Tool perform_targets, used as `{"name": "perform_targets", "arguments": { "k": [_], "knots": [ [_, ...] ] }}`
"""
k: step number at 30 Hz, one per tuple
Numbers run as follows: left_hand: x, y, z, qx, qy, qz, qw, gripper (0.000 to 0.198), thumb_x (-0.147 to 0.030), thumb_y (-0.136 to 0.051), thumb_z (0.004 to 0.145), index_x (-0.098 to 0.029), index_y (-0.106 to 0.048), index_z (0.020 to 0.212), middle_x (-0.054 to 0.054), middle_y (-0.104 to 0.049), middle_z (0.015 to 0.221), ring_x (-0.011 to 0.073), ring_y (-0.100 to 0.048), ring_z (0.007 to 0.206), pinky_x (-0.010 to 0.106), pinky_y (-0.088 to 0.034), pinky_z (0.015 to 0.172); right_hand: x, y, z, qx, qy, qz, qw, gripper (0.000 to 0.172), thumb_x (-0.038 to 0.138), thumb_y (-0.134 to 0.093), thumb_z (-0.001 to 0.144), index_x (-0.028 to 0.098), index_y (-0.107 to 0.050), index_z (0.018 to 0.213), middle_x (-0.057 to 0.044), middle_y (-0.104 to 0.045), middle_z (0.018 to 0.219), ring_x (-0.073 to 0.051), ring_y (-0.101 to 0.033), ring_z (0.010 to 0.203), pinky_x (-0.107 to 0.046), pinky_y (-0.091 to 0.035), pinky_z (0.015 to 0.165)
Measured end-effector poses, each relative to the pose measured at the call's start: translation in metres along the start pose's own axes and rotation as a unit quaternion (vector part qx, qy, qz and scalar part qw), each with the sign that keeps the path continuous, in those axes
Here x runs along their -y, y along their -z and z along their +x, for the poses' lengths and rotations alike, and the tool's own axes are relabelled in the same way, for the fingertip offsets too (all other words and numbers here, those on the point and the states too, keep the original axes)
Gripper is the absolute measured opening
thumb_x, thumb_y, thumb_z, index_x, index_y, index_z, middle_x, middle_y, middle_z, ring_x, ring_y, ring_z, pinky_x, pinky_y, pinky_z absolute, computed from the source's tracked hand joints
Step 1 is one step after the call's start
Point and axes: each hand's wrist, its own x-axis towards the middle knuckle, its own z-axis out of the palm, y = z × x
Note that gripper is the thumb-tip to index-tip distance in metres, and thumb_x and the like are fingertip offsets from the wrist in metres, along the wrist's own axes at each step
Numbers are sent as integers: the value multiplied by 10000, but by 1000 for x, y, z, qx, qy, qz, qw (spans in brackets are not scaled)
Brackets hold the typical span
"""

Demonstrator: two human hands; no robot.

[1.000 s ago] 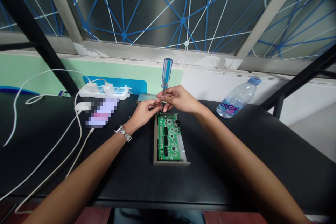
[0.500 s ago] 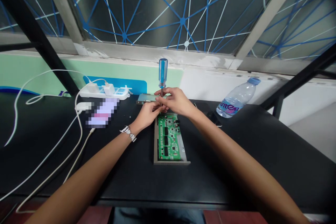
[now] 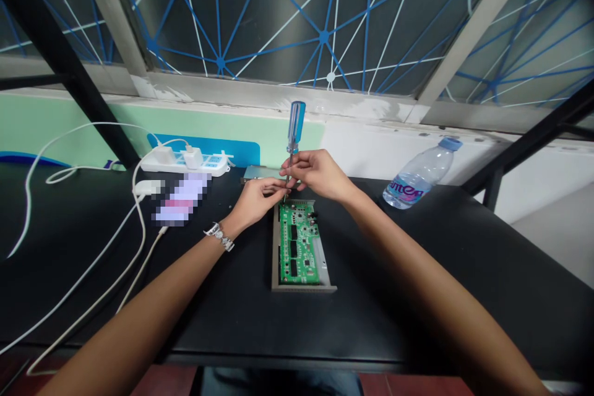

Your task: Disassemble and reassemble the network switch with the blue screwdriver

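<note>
The screwdriver handle [image 3: 296, 127] is translucent blue, and the circuit board [image 3: 299, 244] is green with black chips, framed by a grey casing [image 3: 275, 247] on a black worktop [image 3: 417, 297]. At the far left sits a white power strip [image 3: 183, 164]. Blue and white lines form a triangular web across the window [image 3: 278, 25], above a pale green and white wall [image 3: 278, 139].

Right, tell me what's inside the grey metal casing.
A green circuit board with black chips sits in the grey metal casing. The board covers the casing's floor, so whatever lies beneath it cannot be seen.
</note>
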Motion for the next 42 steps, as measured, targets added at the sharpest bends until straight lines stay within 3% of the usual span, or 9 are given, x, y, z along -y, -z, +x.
{"name": "perform_targets", "arguments": {
  "k": [7, 10, 14, 16, 23, 33, 37, 42],
  "knots": [
    [7, 1, 2, -2, -36, 44, 998, 188, -300, -650, 887, -136, -717, 951, 107, -768, 978, 228, -725, 929, 350, -563, 857, 2, -4, -1, 29, -10, 29, 999, 147, 203, -561, 871, 135, -594, 998, -101, -711, 1008, -123, -688, 615, -247, -528, 520],
    [10, -2, 4, -4, -37, 39, 999, 208, -316, -654, 887, -121, -705, 938, 120, -766, 982, 238, -724, 935, 358, -553, 873, 4, -9, -1, 18, -16, 29, 999, 150, 200, -571, 868, 138, -587, 1003, -87, -704, 956, -126, -673, 601, -258, -534, 516],
    [8, -8, 6, 8, -41, 12, 999, 251, -360, -632, 905, -119, -698, 916, 111, -769, 940, 233, -728, 907, 354, -556, 867, 0, -15, -2, -3, -3, -15, 1000, 176, 268, -607, 872, 159, -616, 1009, -17, -641, 658, -158, -655, 587, -277, -521, 514],
    [7, -11, 6, 12, -40, -3, 999, 272, -384, -627, 909, -122, -700, 917, 105, -770, 917, 232, -732, 887, 349, -567, 842, -5, -16, -2, -21, 13, -42, 999, 176, 306, -626, 864, 176, -630, 983, -7, -627, 620, -164, -652, 581, -295, -529, 534],
    [8, -10, 4, -7, 3, -43, 999, 232, -345, -704, 842, -129, -705, 927, 113, -779, 942, 237, -743, 900, 387, -582, 869, -7, -8, 0, -52, 8, -16, 998, 201, 312, -730, 756, 176, -582, 760, -28, -637, 706, -166, -663, 595, -309, -560, 531],
    [3, 1, 1, -11, -12, 13, 1000, 197, -306, -682, 856, -145, -706, 967, 96, -768, 965, 206, -730, 888, 346, -575, 867, 0, -2, -3, 0, 6, -17, 1000, 91, 219, -631, 789, 159, -605, 851, -58, -670, 878, -146, -672, 635, -264, -513, 517],
    [4, -3, 2, 15, -26, -13, 999, 210, -324, -653, 886, -133, -701, 957, 111, -764, 998, 219, -724, 940, 360, -559, 897, 2, -6, -3, 13, -10, -10, 1000, 104, 187, -573, 827, 159, -620, 916, -35, -652, 755, -155, -668, 640, -278, -524, 549],
    [5, -9, 0, -7, -15, -30, 999, 230, -355, -678, 863, -130, -702, 904, 95, -770, 882, 223, -732, 848, 369, -574, 845, -1, -10, -5, -3, 22, -82, 996, 140, 287, -648, 828, 174, -647, 910, -49, -702, 848, -160, -671, 639, -302, -509, 591]
  ]
}}
